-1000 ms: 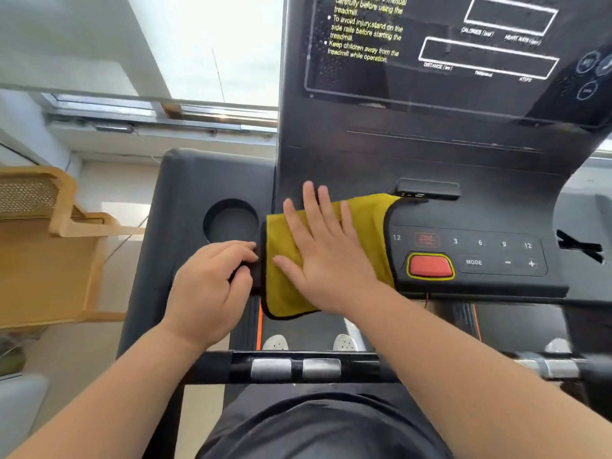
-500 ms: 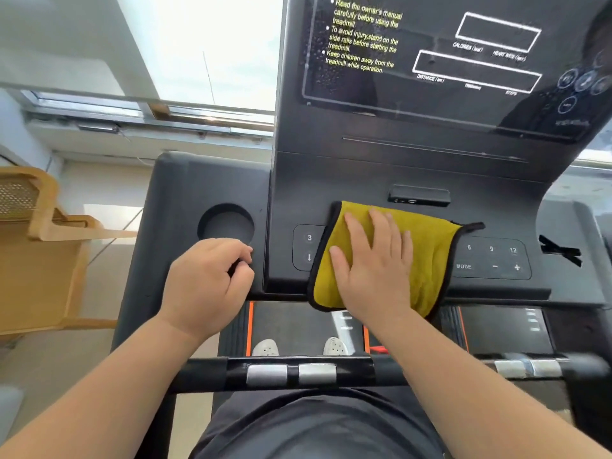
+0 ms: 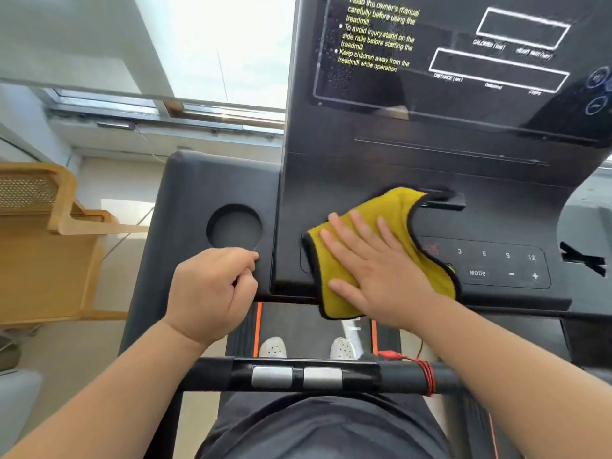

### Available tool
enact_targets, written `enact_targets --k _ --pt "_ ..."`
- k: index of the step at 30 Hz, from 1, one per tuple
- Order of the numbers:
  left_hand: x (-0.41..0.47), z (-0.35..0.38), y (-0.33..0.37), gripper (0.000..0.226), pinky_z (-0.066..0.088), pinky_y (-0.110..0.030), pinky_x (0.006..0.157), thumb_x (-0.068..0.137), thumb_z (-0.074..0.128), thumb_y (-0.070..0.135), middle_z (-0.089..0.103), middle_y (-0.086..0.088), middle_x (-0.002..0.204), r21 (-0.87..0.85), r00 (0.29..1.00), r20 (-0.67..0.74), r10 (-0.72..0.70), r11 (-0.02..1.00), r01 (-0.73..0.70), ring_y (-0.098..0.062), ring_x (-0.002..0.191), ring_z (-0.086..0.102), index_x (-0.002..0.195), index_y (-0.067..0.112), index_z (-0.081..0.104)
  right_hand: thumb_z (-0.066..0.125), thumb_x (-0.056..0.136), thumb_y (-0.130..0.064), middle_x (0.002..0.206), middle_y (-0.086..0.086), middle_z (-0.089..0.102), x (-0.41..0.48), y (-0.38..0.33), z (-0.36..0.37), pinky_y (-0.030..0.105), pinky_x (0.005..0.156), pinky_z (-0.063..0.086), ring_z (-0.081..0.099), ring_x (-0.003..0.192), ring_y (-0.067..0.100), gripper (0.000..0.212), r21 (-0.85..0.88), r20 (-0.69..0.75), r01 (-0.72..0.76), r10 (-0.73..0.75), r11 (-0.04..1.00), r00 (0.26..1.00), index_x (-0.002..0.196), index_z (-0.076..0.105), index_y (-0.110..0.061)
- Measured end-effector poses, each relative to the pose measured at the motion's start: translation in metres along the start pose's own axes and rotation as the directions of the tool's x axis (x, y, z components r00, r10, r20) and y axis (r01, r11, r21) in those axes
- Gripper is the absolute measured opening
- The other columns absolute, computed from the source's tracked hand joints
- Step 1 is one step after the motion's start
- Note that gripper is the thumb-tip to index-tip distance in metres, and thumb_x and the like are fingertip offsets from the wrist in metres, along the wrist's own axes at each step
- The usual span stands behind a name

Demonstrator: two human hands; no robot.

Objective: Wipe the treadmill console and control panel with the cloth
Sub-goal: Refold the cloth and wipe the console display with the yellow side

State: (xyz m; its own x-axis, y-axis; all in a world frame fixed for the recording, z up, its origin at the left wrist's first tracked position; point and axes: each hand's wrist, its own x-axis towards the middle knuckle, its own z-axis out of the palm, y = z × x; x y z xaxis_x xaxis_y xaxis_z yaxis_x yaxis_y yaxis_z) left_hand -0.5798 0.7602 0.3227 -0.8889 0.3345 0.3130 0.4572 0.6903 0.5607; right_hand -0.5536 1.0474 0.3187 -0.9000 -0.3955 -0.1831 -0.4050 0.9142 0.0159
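Observation:
The yellow cloth (image 3: pixel 395 207) with a dark hem lies on the left part of the black control panel (image 3: pixel 496 265). My right hand (image 3: pixel 374 266) presses flat on it, fingers spread. The cloth's upper corner reaches the small slot above the buttons. To its right the keys 3, 6, 9, 12, MODE, minus and plus show; the keys under it are hidden. My left hand (image 3: pixel 208 293) is curled on the front edge of the console tray, below the round cup holder (image 3: pixel 234 226). The dark console screen (image 3: pixel 463 61) with yellow warning text rises above.
A black handlebar (image 3: pixel 298 376) with silver pulse pads crosses in front of my waist, a red cord (image 3: pixel 427 372) wound round it. Two white shoes (image 3: pixel 273 347) stand on the belt below. A wooden chair (image 3: pixel 43 243) is at the left, a window behind.
My right hand slid the cloth from the panel's left end to its middle, then back left. The number keys on the right show again. My left hand kept its grip.

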Motion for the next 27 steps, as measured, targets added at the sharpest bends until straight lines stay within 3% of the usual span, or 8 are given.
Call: enact_targets --k 3,6,9,12,17,23,25,27 --pt "-0.001 0.000 -0.002 0.031 0.059 -0.037 0.066 0.087 0.045 0.015 0.078 -0.003 0.086 0.003 1.000 0.005 0.003 1.000 -0.003 -0.024 0.077 0.074 0.079 0.008 0.074 0.016 0.101 -0.068 0.173 0.003 0.005 0.020 0.014 -0.009 0.064 0.124 0.008 0.004 0.159 0.034 0.077 -0.008 0.021 -0.098 0.098 0.995 0.995 0.164 0.014 -0.024" --pt "-0.004 -0.002 -0.003 0.030 0.060 -0.039 0.072 0.087 0.047 0.017 0.078 -0.004 0.093 0.022 1.000 0.010 0.016 1.000 -0.017 -0.025 0.085 0.074 0.082 0.007 0.074 0.020 0.100 -0.067 0.173 0.002 -0.008 0.067 -0.003 -0.021 0.060 0.124 -0.010 -0.011 0.158 0.033 0.079 0.007 -0.040 -0.133 0.133 0.991 0.990 0.165 0.006 -0.024" --pt "-0.011 0.002 -0.015 0.034 0.053 -0.045 0.098 0.086 0.052 0.024 0.074 -0.013 0.117 0.198 0.999 0.049 -0.006 0.980 -0.004 -0.032 0.113 0.068 0.103 0.003 0.074 0.020 0.101 -0.065 0.172 0.003 -0.014 0.079 -0.025 -0.022 0.058 0.125 -0.010 -0.016 0.158 0.032 0.079 0.038 -0.039 -0.175 0.176 0.984 0.984 0.165 -0.001 -0.024" --pt "-0.014 0.004 -0.022 0.060 0.033 -0.052 0.117 0.087 0.047 0.039 0.056 -0.017 0.145 0.368 0.975 0.155 -0.157 0.925 0.091 -0.035 0.140 0.047 0.133 0.003 0.061 0.020 0.101 -0.062 0.174 0.002 -0.001 0.043 -0.039 -0.014 0.058 0.127 0.002 -0.002 0.160 0.031 0.076 0.049 0.002 -0.051 0.051 0.998 0.999 0.165 0.008 -0.023" --pt "-0.015 0.006 -0.020 0.069 0.028 -0.053 0.120 0.087 0.042 0.045 0.051 -0.018 0.150 0.398 0.962 0.190 -0.199 0.911 0.110 -0.036 0.145 0.040 0.140 0.001 0.055 0.024 0.102 -0.062 0.173 -0.002 0.007 0.002 -0.012 -0.005 0.057 0.125 0.008 0.007 0.159 0.029 0.072 0.038 0.055 -0.018 0.016 0.999 0.998 0.164 0.014 -0.027" --pt "-0.018 0.005 -0.026 0.069 0.026 -0.049 0.122 0.088 0.046 0.047 0.050 -0.015 0.151 0.370 0.965 0.181 -0.190 0.922 0.112 -0.032 0.146 0.039 0.142 0.003 0.053 0.014 0.099 -0.068 0.167 -0.003 -0.028 0.079 -0.021 -0.025 0.056 0.121 -0.019 -0.031 0.153 0.027 0.079 0.058 0.000 -0.193 0.193 0.980 0.981 0.164 -0.006 -0.028" --pt "-0.018 0.007 -0.027 0.069 0.027 -0.050 0.121 0.089 0.047 0.046 0.050 -0.015 0.151 0.336 0.967 0.167 -0.192 0.933 0.127 -0.032 0.146 0.039 0.141 0.003 0.053 0.020 0.101 -0.065 0.167 -0.003 -0.029 0.086 -0.040 -0.027 0.056 0.123 -0.018 -0.028 0.154 0.029 0.078 0.096 0.010 -0.200 0.200 0.975 0.980 0.164 -0.007 -0.027" --pt "-0.018 0.007 -0.026 0.067 0.027 -0.050 0.121 0.090 0.046 0.045 0.050 -0.015 0.151 0.303 0.970 0.152 -0.192 0.943 0.139 -0.032 0.146 0.039 0.142 0.003 0.053 0.023 0.102 -0.062 0.172 -0.001 -0.015 0.069 -0.053 -0.022 0.058 0.126 -0.007 -0.015 0.158 0.028 0.075 0.109 0.023 -0.133 0.131 0.985 0.991 0.165 0.000 -0.026"
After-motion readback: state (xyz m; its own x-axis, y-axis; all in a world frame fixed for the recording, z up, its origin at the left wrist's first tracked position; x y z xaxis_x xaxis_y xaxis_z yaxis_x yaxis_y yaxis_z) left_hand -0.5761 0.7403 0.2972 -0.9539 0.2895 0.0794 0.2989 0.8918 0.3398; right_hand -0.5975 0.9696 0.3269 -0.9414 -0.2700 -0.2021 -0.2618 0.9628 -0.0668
